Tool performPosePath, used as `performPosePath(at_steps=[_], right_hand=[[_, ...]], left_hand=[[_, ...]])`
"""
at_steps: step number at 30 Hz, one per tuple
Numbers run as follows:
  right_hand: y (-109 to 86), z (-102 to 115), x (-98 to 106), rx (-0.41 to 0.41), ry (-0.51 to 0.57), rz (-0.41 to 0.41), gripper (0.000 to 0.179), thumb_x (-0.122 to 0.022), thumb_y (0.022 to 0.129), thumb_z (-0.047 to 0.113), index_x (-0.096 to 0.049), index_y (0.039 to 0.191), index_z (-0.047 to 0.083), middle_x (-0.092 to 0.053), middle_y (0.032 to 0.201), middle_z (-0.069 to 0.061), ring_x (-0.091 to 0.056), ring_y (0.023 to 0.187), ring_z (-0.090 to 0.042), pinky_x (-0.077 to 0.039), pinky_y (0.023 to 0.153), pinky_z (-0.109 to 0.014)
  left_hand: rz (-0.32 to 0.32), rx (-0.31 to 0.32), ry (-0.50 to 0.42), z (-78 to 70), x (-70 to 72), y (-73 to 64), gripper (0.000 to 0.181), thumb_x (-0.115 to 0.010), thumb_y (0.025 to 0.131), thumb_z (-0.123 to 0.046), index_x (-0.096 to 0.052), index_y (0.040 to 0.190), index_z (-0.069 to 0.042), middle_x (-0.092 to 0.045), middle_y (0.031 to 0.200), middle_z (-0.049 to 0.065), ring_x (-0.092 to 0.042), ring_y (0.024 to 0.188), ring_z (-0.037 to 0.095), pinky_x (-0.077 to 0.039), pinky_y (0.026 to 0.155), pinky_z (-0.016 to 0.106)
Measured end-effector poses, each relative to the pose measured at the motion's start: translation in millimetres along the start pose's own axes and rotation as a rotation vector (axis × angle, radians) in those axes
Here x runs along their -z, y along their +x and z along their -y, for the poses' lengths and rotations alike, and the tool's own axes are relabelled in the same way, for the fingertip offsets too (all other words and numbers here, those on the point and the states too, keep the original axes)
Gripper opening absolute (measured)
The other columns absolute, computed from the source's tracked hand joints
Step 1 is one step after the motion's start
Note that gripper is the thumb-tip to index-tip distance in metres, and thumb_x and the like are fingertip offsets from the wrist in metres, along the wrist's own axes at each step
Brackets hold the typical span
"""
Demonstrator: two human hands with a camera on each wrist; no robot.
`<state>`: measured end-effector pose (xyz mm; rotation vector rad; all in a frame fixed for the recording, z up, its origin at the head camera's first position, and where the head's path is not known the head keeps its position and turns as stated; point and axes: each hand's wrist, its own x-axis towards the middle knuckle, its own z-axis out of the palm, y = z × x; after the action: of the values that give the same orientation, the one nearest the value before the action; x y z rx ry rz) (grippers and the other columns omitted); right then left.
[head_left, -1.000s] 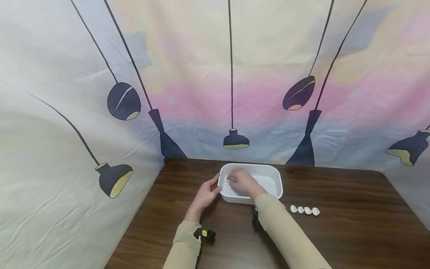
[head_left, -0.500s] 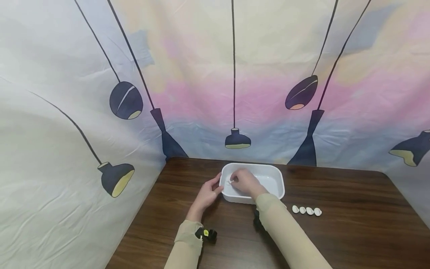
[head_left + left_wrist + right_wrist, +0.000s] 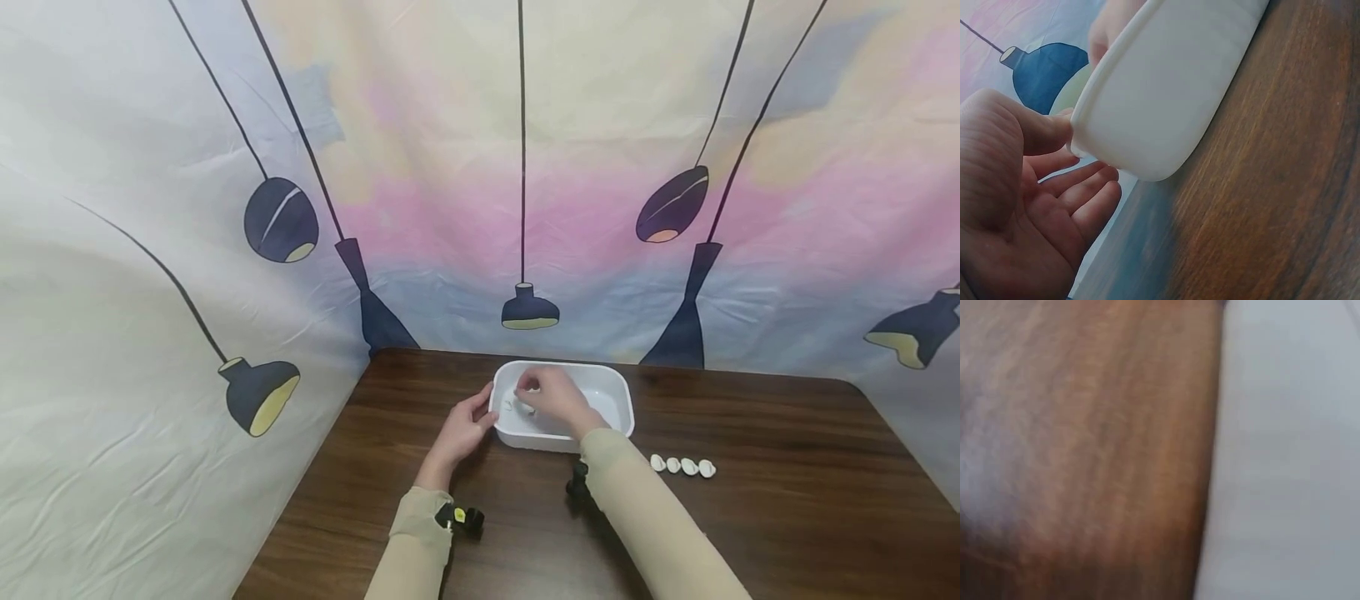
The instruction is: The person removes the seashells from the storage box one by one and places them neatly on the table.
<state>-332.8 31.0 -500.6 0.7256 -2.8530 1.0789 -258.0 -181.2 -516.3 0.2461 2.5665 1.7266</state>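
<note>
A white rectangular basin (image 3: 613, 392) stands near the back of the table. My left hand (image 3: 459, 429) holds its left end; in the left wrist view the thumb meets the rim, with the other fingers loosely extended below. Inside the basin, toward its left end, my right hand (image 3: 555, 396) has thumb and forefinger pinched together on what looks like a small white shell-like piece, mostly hidden by the fingers. Below it, more small white pieces (image 3: 508, 406) show faintly on the basin floor. The right wrist view is blurred and does not show the right hand.
Right of the basin, several small white shell-like pieces (image 3: 682, 466) lie in a row on the brown wooden table (image 3: 780, 500). A cloth printed with lamps (image 3: 529, 308) hangs behind and to the left of the table.
My right hand has risen slightly and shifted right inside the basin, uncovering white pieces below it. My left hand keeps its place on the basin. The row of pieces has not moved.
</note>
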Motion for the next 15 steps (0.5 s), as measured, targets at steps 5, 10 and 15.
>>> performPosePath(at_steps=[5, 10, 15], right_hand=[[-7.2, -3, 20, -0.007, 0.047, -0.057, 0.011, -0.074, 0.102, 0.027, -0.079, 0.105, 0.017, -0.077, 0.099, 0.006, -0.070, 0.100, -0.016, -0.058, 0.095, -0.043], [-24.2, -8, 39, -0.013, 0.114, -0.121, 0.012, -0.075, 0.102, 0.026, -0.079, 0.107, 0.015, -0.077, 0.101, 0.003, -0.071, 0.100, -0.019, -0.059, 0.092, -0.045], [-44.9, -19, 52, 0.000, 0.108, -0.200, 0.009, -0.077, 0.101, 0.025, -0.079, 0.105, 0.018, -0.077, 0.102, 0.004, -0.071, 0.100, -0.019, -0.060, 0.086, -0.042]], left_hand=[[0.002, 0.013, -0.006, -1.5, -0.3, 1.3, 0.058, -0.061, 0.107, -0.007, -0.043, 0.162, -0.001, -0.043, 0.166, 0.017, -0.048, 0.149, 0.033, -0.042, 0.120, 0.046], [-0.005, 0.029, -0.016, -0.9, -0.5, 1.6, 0.058, -0.060, 0.107, -0.006, -0.043, 0.162, -0.001, -0.042, 0.167, 0.016, -0.047, 0.150, 0.034, -0.041, 0.120, 0.046], [-0.006, 0.031, -0.024, 0.3, -0.9, 2.5, 0.058, -0.060, 0.107, -0.007, -0.042, 0.163, -0.003, -0.042, 0.167, 0.015, -0.047, 0.150, 0.033, -0.040, 0.121, 0.047]])
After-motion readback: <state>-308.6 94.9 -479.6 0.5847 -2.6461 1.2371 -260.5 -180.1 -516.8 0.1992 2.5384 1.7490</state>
